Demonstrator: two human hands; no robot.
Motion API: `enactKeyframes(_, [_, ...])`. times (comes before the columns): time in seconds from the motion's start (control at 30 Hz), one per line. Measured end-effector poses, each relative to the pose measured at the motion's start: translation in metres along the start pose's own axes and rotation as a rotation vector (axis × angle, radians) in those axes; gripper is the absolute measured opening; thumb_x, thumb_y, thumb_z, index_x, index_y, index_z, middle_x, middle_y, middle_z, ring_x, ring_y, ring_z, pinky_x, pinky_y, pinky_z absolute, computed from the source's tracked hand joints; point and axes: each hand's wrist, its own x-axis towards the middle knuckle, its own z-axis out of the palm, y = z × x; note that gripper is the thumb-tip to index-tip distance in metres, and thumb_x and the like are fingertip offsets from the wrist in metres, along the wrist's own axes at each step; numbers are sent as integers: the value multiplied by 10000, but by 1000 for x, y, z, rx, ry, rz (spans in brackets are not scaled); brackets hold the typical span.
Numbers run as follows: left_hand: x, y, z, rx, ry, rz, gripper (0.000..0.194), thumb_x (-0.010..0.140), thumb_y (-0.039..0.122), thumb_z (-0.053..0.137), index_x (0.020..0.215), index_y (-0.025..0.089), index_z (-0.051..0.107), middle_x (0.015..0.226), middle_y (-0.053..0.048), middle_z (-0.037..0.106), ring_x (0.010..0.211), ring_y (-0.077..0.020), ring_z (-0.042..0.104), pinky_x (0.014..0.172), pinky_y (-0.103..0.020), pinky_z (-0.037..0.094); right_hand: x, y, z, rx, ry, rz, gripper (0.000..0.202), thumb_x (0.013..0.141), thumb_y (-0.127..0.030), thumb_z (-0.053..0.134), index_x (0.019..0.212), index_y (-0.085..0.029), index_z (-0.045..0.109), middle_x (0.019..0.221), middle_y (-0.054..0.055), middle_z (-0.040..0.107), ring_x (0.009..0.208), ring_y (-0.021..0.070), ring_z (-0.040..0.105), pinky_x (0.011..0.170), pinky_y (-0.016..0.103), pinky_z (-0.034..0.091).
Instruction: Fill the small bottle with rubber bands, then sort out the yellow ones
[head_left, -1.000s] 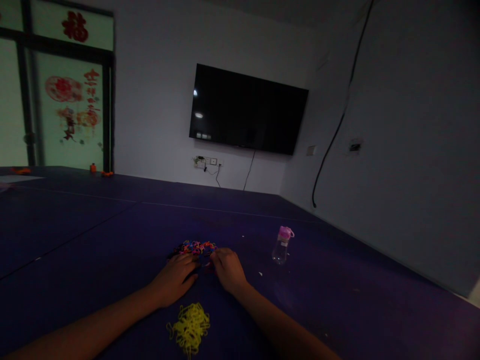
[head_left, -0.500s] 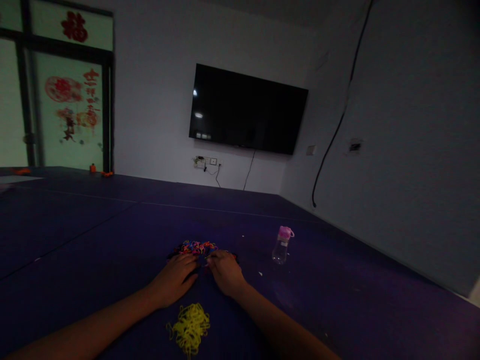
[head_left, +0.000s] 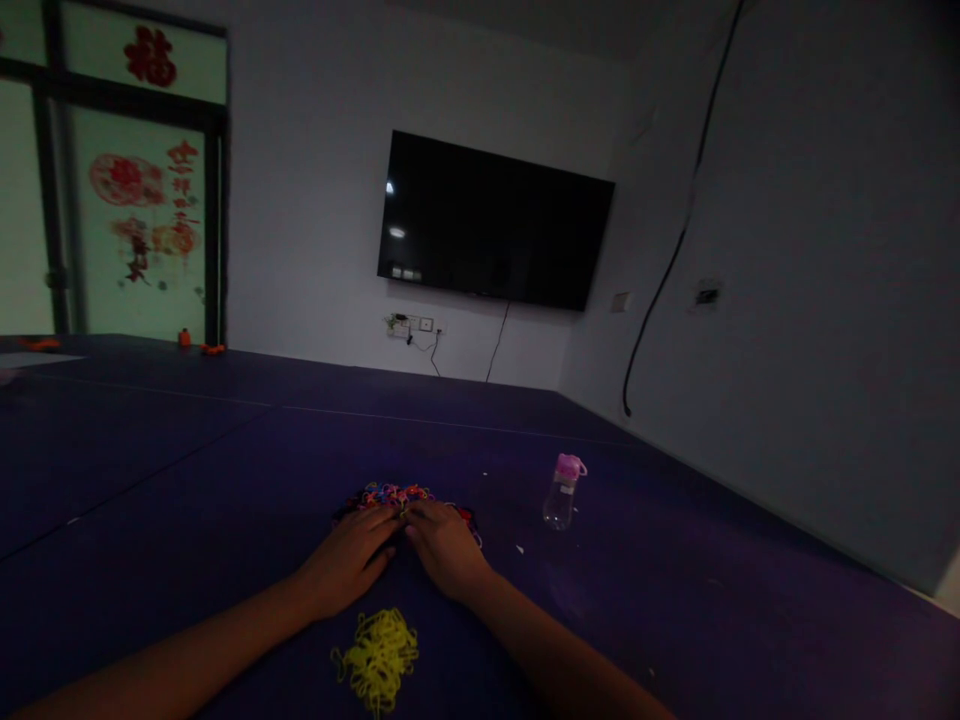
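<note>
A pile of small multicoloured bands lies on the purple table. My left hand rests palm down at the pile's near left edge, thumb apart from the fingers. My right hand reaches over the pile's near right side, its fingertips close to those of my left hand. Its fingertips touch the bands, and whether they pinch one is too dark to tell. Nearer to me, between my forearms, sits a separate heap of yellow bands.
A clear bottle with a pink lid stands right of my hands. Small white scraps lie near it. Orange objects sit at the far left edge. A screen hangs on the wall beyond.
My right hand has moved slightly left, bringing its fingertips up to my left hand's fingertips. More of the pile's right side shows. My left hand has hardly moved.
</note>
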Motion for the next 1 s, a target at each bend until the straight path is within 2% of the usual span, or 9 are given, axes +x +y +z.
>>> enactKeyframes(0.37, [2,4,-3,-34,4,5,349,874,173,445,1205,221,547,1206,-78,602,1111,-229,553,961,-393,436,-1,2,1,22,-2,-51,247,931,-197,424,1079,-194,622,1146,79,624,1071,192,558,940,333,420])
enactKeyframes(0.57, [3,3,-3,-33,-12,12,352,864,170,478,1202,232,554,1177,-76,609,1090,-241,561,955,-411,439,-2,1,1,58,58,-77,272,939,-204,397,1043,-182,646,1095,79,638,1006,176,584,895,303,442])
enactKeyframes(0.77, [4,5,-6,-41,-6,45,383,864,168,477,1236,243,527,1227,-74,591,1125,-245,540,963,-428,430,-4,-1,0,150,137,-43,307,951,-205,349,953,-166,653,986,85,657,928,168,602,855,278,463])
enactKeyframes(1.0, [4,8,-7,-12,-5,38,279,873,190,480,1118,224,607,1180,-75,616,1096,-241,557,948,-416,438,-4,-1,2,124,194,-34,322,934,-190,349,841,-163,656,882,88,659,823,171,600,772,283,478])
